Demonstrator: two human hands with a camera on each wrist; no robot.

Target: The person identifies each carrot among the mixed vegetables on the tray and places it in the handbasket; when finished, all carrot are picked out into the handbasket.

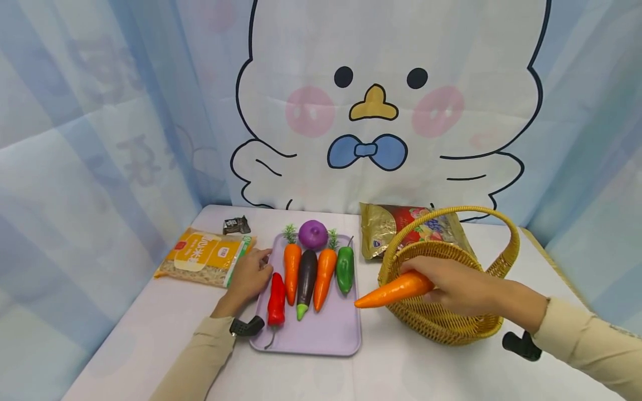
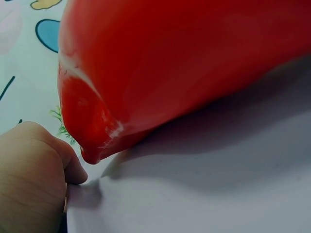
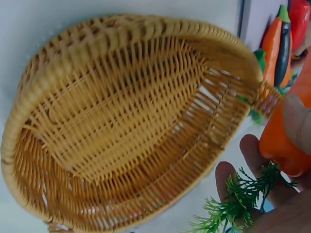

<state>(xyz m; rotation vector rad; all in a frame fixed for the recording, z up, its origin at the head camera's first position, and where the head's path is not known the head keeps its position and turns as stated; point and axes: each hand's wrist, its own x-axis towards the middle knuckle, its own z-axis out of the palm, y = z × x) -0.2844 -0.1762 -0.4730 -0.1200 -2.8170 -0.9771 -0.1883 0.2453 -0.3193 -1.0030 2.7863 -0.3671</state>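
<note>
My right hand (image 1: pixel 453 284) grips an orange carrot (image 1: pixel 393 290) above the woven basket (image 1: pixel 441 334). In the right wrist view, green leaves (image 3: pixel 248 191) stick out from the carrot's thick end, near the fingers. At the left rim of the lilac tray (image 1: pixel 321 342), my left hand (image 1: pixel 249 274) holds the edge with curled fingers. Closest to that hand lies a red pepper (image 1: pixel 276 301), which fills much of the left wrist view. Also on the tray are two carrots (image 1: pixel 292 273) (image 1: pixel 325 278), an eggplant (image 1: pixel 307 278), a green pepper (image 1: pixel 345 269) and a purple onion (image 1: pixel 313 234).
A yellow bag of grain (image 1: pixel 205 258) lies left of the tray, with a small dark packet (image 1: pixel 236 225) behind it. A gold and red bag (image 1: pixel 381 223) lies behind the basket, whose handle (image 1: pixel 471 210) arches upward. A printed curtain (image 1: pixel 376 184) hangs behind the table.
</note>
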